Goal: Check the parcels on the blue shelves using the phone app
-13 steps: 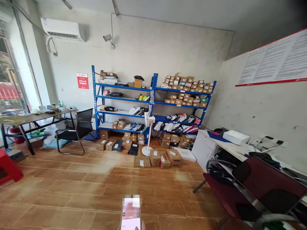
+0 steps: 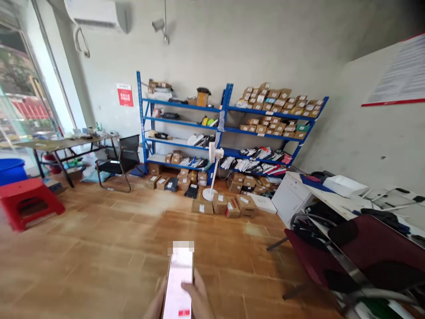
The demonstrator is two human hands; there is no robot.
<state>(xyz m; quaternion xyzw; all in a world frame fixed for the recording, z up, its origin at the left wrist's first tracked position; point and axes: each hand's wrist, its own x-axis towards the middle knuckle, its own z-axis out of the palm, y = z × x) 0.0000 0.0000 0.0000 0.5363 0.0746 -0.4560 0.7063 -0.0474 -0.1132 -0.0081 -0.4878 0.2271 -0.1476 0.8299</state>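
Well in front of the blue shelf (image 2: 229,133), a slim phone (image 2: 178,283) is pinched between fingers (image 2: 195,294) wrapped round its long edges — light, rigid, slippery glass, probably best gripped by the sides.

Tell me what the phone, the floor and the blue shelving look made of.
Phone: glossy glass face, going by its bright, lit screen. Floor: probably glazed wood-look tile; grout lines and sheen show. Blue shelving: apparently painted metal, with thin uprights and beams carrying pale shelf boards.
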